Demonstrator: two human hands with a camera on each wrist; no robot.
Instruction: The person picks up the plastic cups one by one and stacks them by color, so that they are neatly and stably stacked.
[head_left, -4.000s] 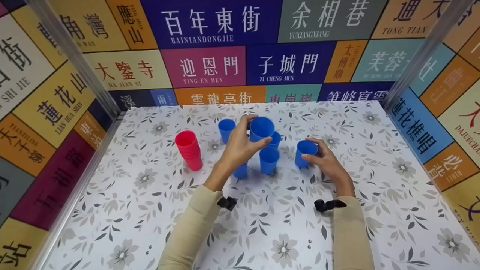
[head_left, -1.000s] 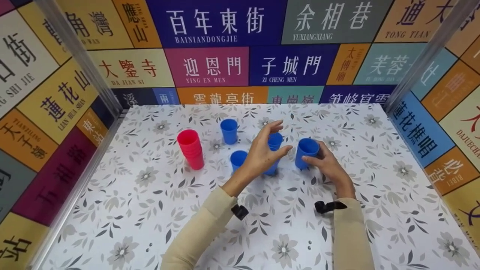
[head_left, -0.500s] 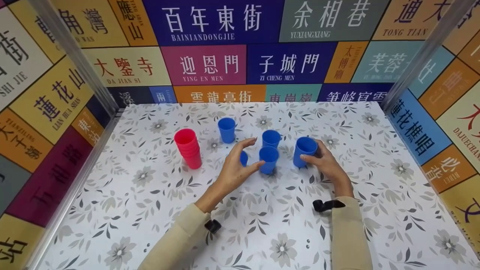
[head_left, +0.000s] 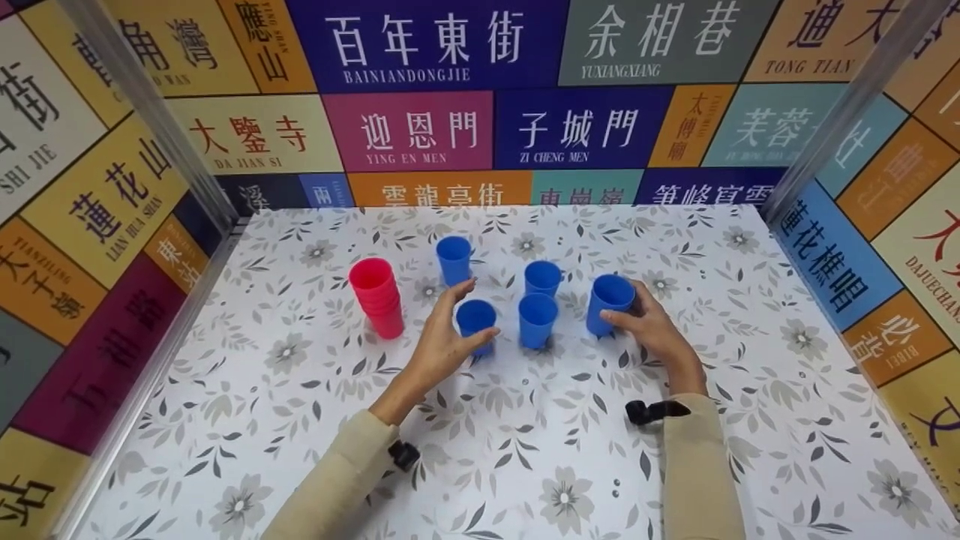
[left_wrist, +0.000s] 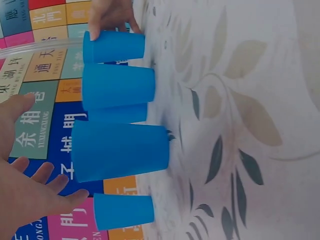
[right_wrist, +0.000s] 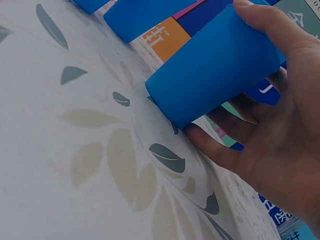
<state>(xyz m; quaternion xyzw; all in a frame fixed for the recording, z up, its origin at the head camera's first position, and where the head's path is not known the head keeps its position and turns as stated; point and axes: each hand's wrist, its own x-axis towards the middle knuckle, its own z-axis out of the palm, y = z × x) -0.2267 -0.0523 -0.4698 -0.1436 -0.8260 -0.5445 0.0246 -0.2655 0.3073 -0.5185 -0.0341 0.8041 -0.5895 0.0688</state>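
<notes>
My right hand (head_left: 651,324) holds a blue cup (head_left: 606,309) upright on the table, thumb on the near side and fingers behind. In the left wrist view this cup (left_wrist: 117,47) shows a second line near its rim, as if another cup sits inside. My left hand (head_left: 435,341) has thumb and fingers spread around a second upright blue cup (head_left: 475,319). In the left wrist view a gap shows between those fingers (left_wrist: 42,172) and the cup (left_wrist: 120,152). Two more blue cups, a nearer one (head_left: 537,322) and a farther one (head_left: 541,276), stand between the hands.
Behind the left hand stands another blue cup (head_left: 453,259). A stack of red cups (head_left: 377,298) is at the left. The table (head_left: 562,427) has a flowered white cover, and walls (head_left: 420,131) with printed signs enclose its back and sides.
Four seconds ago my left hand held a raised blue cup; now it holds none. Over the last second it has moved left to another blue cup. The right hand has stayed at its cup.
</notes>
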